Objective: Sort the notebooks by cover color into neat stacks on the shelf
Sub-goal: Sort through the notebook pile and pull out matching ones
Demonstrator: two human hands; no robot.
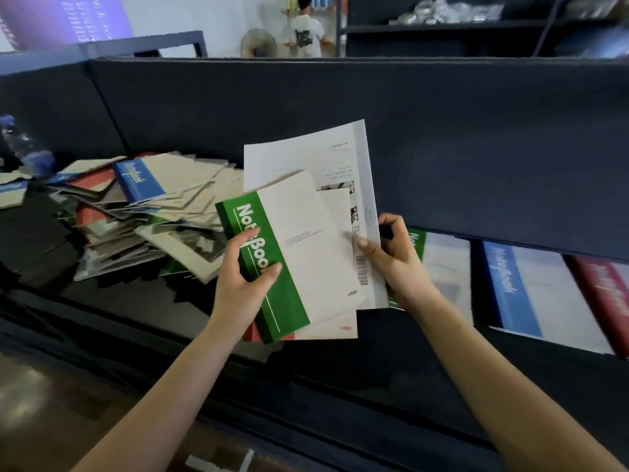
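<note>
**Layout of the shelf (153, 301) before you.** Left part: a loose heap of notebooks (146, 212), with a bottle (27, 148) beyond it at the far left edge. Middle, above the shelf: three fanned notebooks, the front notebook (306, 247) on the middle notebook (335, 328), the rear notebook (306, 155) behind both. Your left hand (241, 284) is at their left edge and your right hand (394, 260) at their right. Right part, under the upper board (340, 114): the first stack (442, 267) behind your right hand, the second stack (537, 294) to its right, the third stack (609, 301) at the right edge.
</note>
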